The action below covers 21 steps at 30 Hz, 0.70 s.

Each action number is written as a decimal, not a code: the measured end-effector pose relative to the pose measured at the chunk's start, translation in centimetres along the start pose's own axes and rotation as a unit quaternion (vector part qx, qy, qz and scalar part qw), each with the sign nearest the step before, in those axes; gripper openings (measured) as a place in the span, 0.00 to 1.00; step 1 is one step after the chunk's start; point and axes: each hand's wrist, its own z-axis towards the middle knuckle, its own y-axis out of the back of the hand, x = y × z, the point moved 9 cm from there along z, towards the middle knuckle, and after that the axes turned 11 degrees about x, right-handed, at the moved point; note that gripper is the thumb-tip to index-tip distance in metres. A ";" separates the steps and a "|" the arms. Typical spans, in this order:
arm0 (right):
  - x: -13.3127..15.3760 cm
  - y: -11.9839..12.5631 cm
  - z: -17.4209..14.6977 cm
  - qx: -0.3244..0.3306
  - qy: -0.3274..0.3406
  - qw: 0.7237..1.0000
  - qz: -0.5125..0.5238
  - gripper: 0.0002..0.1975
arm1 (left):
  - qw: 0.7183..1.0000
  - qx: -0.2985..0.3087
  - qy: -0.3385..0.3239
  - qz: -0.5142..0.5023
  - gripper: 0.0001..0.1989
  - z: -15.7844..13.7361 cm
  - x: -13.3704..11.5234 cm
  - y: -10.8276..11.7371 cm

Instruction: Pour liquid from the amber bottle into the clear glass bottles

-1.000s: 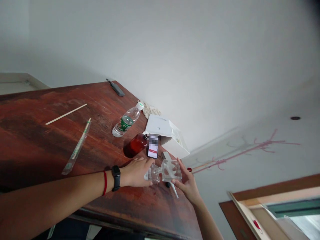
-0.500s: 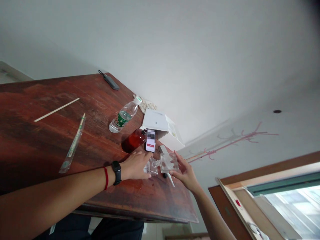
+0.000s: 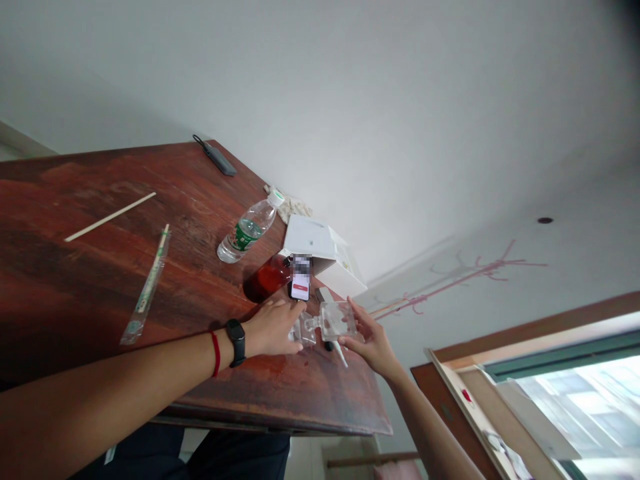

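My left hand (image 3: 277, 327), with a dark wristband and red cord at its wrist, is closed around a small clear bottle (image 3: 307, 331) low over the table. My right hand (image 3: 369, 340) pinches the sides of a clear, square-bodied bottle (image 3: 337, 320) between thumb and fingers. A narrow neck section lies between the two clear pieces, which meet there end to end; I cannot tell whether they are joined. Just beyond them a phone (image 3: 300, 288) with a lit screen leans against a white box (image 3: 313, 239). A white stick-like item (image 3: 339, 354) lies partly hidden beneath the square bottle.
On the reddish-brown table (image 3: 200, 200) stand a water bottle (image 3: 245, 232) and a dark red bottle (image 3: 267, 280). Farther left lie a bare chopstick (image 3: 110, 217) and wrapped chopsticks (image 3: 147, 290). A grey strapped device (image 3: 219, 160) rests by the wall, near a crumpled cloth (image 3: 293, 207).
The view has shifted slightly. Both hands keep their hold on the clear bottles, with hardly any movement between them.
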 end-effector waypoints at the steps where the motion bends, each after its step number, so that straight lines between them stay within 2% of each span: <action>1: 0.1 0.1 0.0 0.001 0.000 1.000 -0.005 0.44 | 1.000 -0.001 0.000 0.001 0.35 0.0 0.0 0.0; 16: 2.3 0.4 0.7 0.029 0.031 0.995 -0.089 0.45 | 1.000 0.002 -0.004 0.000 0.32 0.2 0.2 -0.3; 21: 2.4 0.7 0.8 0.019 0.019 0.994 -0.105 0.44 | 1.000 0.004 -0.006 -0.002 0.33 0.2 0.1 -0.2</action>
